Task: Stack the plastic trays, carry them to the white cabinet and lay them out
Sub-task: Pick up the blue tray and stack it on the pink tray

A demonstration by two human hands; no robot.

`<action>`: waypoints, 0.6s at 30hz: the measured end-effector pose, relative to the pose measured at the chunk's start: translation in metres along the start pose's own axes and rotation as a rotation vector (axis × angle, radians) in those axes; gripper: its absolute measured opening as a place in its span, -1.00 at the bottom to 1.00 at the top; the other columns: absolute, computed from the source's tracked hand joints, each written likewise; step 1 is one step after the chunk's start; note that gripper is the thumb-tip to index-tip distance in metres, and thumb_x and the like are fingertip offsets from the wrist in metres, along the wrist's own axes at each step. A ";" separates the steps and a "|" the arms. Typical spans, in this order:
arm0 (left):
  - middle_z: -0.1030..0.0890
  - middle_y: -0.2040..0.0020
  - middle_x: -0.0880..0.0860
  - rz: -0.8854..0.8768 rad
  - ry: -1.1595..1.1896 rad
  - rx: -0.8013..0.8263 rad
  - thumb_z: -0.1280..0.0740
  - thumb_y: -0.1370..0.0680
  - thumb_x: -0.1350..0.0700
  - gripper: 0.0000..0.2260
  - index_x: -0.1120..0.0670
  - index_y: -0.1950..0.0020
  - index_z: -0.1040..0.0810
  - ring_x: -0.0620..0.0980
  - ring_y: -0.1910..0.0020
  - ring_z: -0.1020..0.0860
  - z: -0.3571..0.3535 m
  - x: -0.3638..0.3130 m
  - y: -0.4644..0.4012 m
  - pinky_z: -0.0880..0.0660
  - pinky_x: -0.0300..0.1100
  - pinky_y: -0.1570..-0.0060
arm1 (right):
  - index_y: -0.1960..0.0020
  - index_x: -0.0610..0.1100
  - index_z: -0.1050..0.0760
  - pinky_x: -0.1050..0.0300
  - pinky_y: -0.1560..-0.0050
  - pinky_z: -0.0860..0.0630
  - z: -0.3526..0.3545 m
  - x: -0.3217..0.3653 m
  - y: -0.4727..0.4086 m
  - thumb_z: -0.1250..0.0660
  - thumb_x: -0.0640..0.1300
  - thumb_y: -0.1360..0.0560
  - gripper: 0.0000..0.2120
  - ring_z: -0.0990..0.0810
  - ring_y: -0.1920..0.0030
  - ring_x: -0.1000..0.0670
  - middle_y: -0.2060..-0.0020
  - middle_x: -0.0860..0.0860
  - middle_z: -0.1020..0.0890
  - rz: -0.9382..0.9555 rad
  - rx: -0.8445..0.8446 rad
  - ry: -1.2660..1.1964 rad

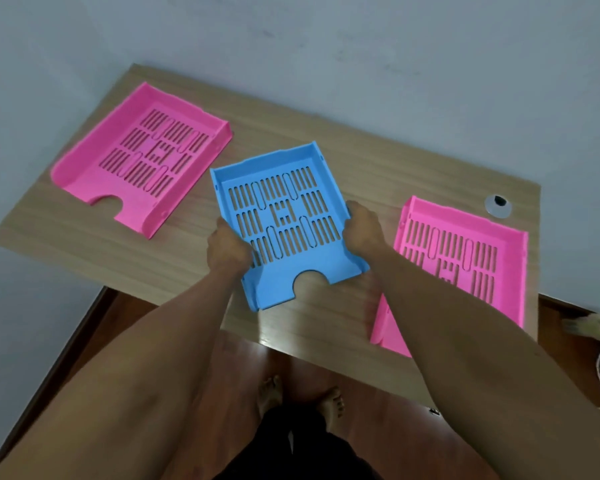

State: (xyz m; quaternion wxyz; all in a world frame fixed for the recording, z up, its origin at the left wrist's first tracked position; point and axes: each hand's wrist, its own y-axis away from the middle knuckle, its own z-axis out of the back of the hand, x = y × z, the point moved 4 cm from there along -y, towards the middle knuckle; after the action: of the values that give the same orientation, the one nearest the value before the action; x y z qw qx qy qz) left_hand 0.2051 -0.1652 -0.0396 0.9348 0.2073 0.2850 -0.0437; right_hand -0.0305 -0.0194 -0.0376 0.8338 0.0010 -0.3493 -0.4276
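Both hands, left (227,249) and right (362,228), are clamped on blue tray (284,220) at center; pink trays upper left (139,157) and right (465,268) unstacked, carrying undone.

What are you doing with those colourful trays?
A person is holding the blue tray by its two sides, left hand on one edge and right hand on the other, over the middle of a wooden table. One pink tray lies flat to the left and another pink tray lies to the right. Nothing is stacked yet, so the blue one looks like the first to be gathered up.
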 end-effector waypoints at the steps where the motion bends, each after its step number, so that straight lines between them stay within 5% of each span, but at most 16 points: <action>1: -0.63 -0.15 0.22 -0.019 0.001 -0.009 -0.26 -0.54 0.23 -0.74 0.17 -0.23 -0.44 0.30 -0.11 -0.63 0.005 -0.004 -0.002 -0.61 0.19 -0.09 | -0.28 -0.18 -0.52 0.06 0.10 -0.51 0.002 0.002 0.002 -0.11 -0.37 -0.52 -0.60 -0.62 0.07 -0.20 -0.07 -0.22 -0.66 -0.006 -0.010 -0.023; 6: -0.65 -0.09 0.16 -0.163 0.016 -0.034 -0.27 -0.52 0.20 -0.77 0.13 -0.17 -0.46 0.23 -0.05 -0.65 0.033 -0.043 -0.005 -0.61 0.07 0.01 | -0.25 -0.17 -0.57 0.16 0.10 -0.42 0.029 0.017 0.019 -0.16 -0.37 -0.49 -0.59 -0.64 0.00 -0.18 -0.07 -0.20 -0.68 -0.032 -0.126 -0.099; 10: -0.68 -0.07 0.11 -0.235 0.085 0.005 -0.22 -0.56 0.09 -0.80 0.07 -0.15 -0.51 0.20 -0.05 -0.68 0.047 -0.080 -0.002 -0.64 0.17 -0.07 | -0.24 -0.15 -0.60 0.01 -0.03 -0.63 0.059 0.016 0.040 -0.14 -0.38 -0.47 -0.56 -0.69 -0.03 -0.21 -0.08 -0.19 -0.71 -0.071 -0.211 -0.161; 15: -0.64 0.01 0.08 -0.383 -0.028 -0.016 -0.22 -0.55 0.20 -0.84 0.10 -0.11 -0.47 0.21 -0.02 -0.67 0.042 -0.120 0.033 -0.63 0.12 -0.03 | -0.27 -0.23 -0.57 0.15 0.12 -0.62 0.093 -0.011 0.073 -0.14 -0.41 -0.54 -0.62 -0.66 0.11 -0.11 -0.08 -0.17 -0.71 -0.122 -0.308 -0.208; 18: -0.66 -0.11 0.19 -0.441 -0.057 0.033 -0.21 -0.52 0.22 -0.75 0.13 -0.18 -0.48 0.27 -0.11 -0.64 0.026 -0.137 0.058 -0.60 0.17 -0.13 | -0.25 -0.24 -0.59 0.39 0.46 -0.43 0.113 -0.038 0.094 -0.16 -0.37 -0.58 -0.66 -0.61 0.27 -0.02 -0.03 -0.15 -0.73 -0.167 -0.348 -0.200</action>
State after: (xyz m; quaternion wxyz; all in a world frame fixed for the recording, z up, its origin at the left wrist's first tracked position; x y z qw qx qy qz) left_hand 0.1162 -0.1279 0.0768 0.9069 0.1538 0.2959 -0.2576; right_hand -0.0447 0.1008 0.0542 0.7444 -0.1563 -0.3500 -0.5468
